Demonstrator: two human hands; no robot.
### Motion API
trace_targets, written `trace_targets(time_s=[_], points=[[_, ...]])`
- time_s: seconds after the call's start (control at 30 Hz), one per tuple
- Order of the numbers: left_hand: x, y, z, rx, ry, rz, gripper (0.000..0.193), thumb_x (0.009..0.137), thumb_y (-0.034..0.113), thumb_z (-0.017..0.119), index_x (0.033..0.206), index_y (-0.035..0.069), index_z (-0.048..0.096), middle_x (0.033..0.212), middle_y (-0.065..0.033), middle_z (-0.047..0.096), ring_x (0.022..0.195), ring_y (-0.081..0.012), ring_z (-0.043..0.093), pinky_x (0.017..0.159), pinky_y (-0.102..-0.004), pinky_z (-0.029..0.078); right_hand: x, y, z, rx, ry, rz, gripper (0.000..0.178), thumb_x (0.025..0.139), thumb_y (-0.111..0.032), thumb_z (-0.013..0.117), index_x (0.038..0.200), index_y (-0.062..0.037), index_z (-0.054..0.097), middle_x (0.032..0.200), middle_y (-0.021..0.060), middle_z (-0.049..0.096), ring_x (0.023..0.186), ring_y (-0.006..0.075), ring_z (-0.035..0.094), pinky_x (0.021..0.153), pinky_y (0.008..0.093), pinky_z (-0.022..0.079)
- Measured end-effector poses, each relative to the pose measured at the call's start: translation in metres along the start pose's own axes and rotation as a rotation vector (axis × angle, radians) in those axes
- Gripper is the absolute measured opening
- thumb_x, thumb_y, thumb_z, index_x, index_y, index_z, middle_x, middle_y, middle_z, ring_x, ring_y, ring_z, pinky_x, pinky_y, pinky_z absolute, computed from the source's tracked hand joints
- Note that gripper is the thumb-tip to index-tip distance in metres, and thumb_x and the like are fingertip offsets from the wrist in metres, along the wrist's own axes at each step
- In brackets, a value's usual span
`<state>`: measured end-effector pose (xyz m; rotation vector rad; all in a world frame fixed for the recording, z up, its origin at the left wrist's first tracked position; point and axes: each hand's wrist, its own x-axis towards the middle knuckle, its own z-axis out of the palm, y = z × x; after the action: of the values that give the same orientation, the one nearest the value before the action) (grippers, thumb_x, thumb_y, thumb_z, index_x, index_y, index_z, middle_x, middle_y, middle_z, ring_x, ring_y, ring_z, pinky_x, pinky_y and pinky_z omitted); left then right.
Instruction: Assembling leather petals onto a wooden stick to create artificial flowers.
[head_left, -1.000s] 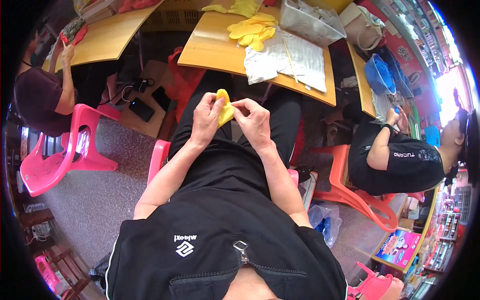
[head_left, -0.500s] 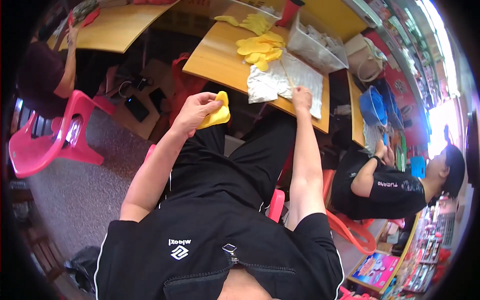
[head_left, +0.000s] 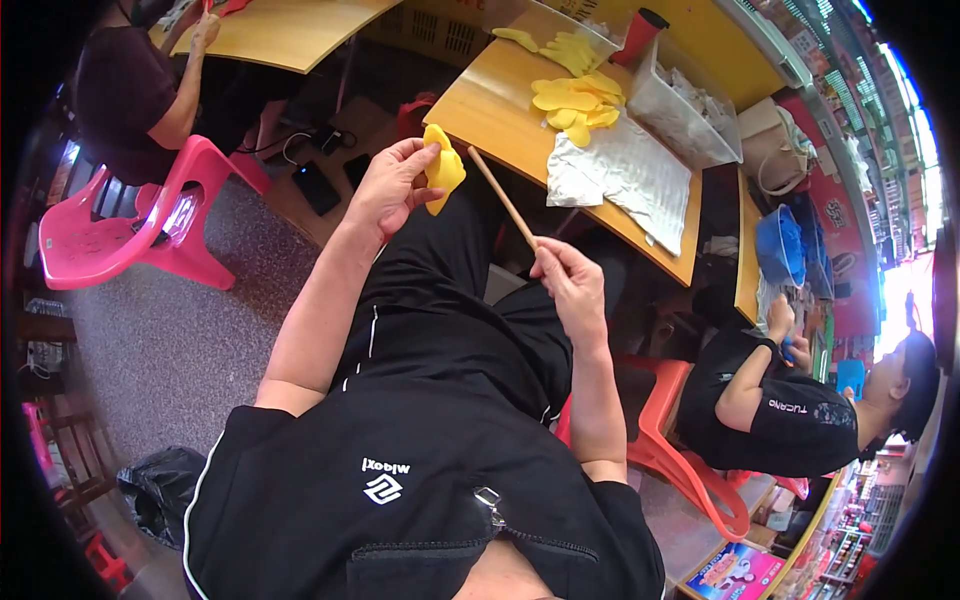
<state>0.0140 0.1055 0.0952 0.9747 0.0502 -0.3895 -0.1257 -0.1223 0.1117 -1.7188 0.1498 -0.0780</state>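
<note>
My left hand (head_left: 388, 190) pinches a small folded yellow fabric piece (head_left: 447, 178) above my lap, left of the table. Between the fingers and thumb of my right hand (head_left: 573, 287) is a thin wooden stick (head_left: 503, 197), held by its lower end. The stick's far tip points up and left and ends just right of the yellow piece, apart from it. A pile of flat yellow fabric pieces (head_left: 578, 98) lies on the wooden table (head_left: 478, 108) in front of me, beside a crumpled white cloth (head_left: 640, 190).
Behind the pile lie more yellow pieces (head_left: 570, 53), by a translucent bin (head_left: 690, 115) and a red cup (head_left: 640, 35). One co-worker (head_left: 770, 395) sits at right near a blue basket (head_left: 780, 245); another (head_left: 125, 90) sits at far left on a pink chair (head_left: 120, 235).
My right hand has lifted the stick off the white cloth and brought it back over my lap, toward the yellow piece. The view has shifted, and my left hand still holds that piece.
</note>
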Motion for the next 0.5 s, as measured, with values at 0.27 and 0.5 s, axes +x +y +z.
trace_targets(time_s=[0.27, 0.5], points=[[-0.0107, 0.0027, 0.0024, -0.018, 0.044, 0.048, 0.022, 0.091, 0.018, 0.059, 0.105, 0.001, 0.057, 0.094, -0.0089, 0.064, 0.082, -0.0157, 0.066, 0.061, -0.0282, 0.059, -0.0080, 0.0062, 0.0128, -0.140, 0.029, -0.068, 0.019, 0.090, -0.009, 0.059, 0.105, 0.0007, 0.066, 0.072, 0.0006, 0.061, 0.067, 0.0047, 0.055, 0.063, 0.0189, 0.045], [-0.0063, -0.0058, -0.0005, 0.048, 0.031, 0.029, 0.023, 0.091, 0.020, 0.060, 0.105, 0.003, 0.058, 0.094, -0.0067, 0.064, 0.083, -0.0148, 0.066, 0.061, -0.0270, 0.059, -0.0047, 0.0089, 0.0062, -0.123, 0.052, -0.052, 0.019, 0.090, -0.009, 0.059, 0.104, 0.0005, 0.066, 0.071, 0.0009, 0.062, 0.067, 0.0049, 0.055, 0.063, 0.0192, 0.045]])
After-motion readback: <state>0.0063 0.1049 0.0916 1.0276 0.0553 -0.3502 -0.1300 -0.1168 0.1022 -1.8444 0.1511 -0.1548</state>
